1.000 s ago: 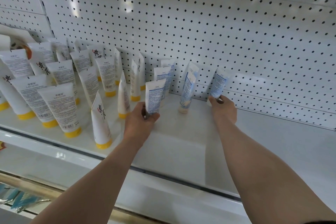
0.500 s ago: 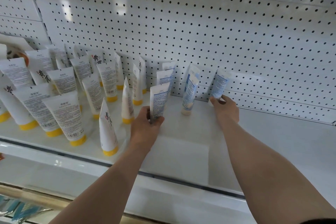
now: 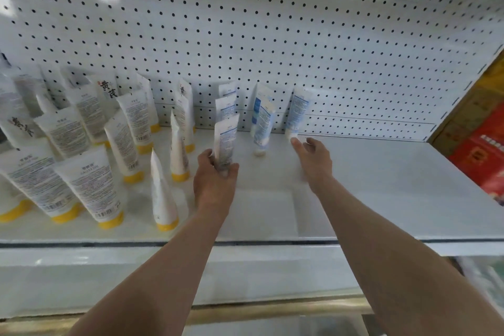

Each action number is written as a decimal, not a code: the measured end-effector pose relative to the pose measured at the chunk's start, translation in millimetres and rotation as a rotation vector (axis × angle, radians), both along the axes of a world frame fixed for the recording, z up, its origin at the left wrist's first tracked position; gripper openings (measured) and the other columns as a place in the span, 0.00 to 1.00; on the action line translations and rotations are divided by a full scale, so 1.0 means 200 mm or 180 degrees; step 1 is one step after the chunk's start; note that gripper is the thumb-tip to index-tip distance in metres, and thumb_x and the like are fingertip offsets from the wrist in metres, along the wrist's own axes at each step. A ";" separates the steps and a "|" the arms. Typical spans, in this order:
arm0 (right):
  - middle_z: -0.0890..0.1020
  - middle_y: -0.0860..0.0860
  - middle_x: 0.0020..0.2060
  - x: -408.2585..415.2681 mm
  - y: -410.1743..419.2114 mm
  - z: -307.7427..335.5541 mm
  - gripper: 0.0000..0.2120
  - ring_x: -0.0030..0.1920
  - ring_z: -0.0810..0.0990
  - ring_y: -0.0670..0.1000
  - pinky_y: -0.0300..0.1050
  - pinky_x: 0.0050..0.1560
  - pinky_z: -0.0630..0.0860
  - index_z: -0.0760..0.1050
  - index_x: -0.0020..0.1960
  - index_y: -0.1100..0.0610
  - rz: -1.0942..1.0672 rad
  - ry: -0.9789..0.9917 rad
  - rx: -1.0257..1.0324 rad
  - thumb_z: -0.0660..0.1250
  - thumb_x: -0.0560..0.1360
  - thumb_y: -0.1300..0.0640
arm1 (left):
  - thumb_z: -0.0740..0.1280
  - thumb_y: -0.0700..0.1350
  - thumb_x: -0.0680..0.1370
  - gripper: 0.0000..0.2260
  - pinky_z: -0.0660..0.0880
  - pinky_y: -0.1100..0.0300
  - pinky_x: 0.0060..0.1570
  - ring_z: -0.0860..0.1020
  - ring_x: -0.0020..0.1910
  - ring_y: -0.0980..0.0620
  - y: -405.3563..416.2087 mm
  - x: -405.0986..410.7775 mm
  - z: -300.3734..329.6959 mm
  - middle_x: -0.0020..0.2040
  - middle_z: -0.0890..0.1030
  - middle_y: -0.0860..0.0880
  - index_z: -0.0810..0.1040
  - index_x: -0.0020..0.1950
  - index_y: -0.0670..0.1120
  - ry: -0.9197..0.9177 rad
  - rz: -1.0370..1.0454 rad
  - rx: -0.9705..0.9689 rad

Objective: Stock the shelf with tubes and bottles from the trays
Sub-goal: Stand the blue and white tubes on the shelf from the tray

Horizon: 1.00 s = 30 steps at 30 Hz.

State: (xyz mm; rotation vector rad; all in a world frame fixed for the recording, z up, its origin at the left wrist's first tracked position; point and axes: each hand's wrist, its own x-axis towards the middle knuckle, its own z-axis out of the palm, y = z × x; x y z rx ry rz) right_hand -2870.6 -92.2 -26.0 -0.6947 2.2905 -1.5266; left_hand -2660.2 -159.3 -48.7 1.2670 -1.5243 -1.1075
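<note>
Left hand [image 3: 215,185] gripping upright white-and-blue tube [image 3: 225,142], right hand [image 3: 313,161] loose-fingered beside rightmost tube [image 3: 298,112] on shelf [image 3: 381,185]

We see two bare forearms, no sleeves, watch or rings, ending in the left hand [image 3: 215,185] and right hand [image 3: 313,161].

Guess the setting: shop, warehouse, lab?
Most likely a shop aisle: a white shelf with a pegboard back, rows of yellow-capped tubes standing cap-down, and stacked cartons to the right.
</note>
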 end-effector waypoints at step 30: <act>0.80 0.49 0.55 -0.35 1.71 -0.04 0.24 0.57 0.79 0.51 0.50 0.57 0.78 0.76 0.63 0.53 -0.0707 -0.1114 -0.0284 0.68 0.75 0.37 | 0.72 0.51 0.76 0.12 0.81 0.51 0.54 0.79 0.52 0.52 1.57 -0.80 -0.05 0.55 0.80 0.49 0.77 0.56 0.48 0.0809 -0.1759 0.1600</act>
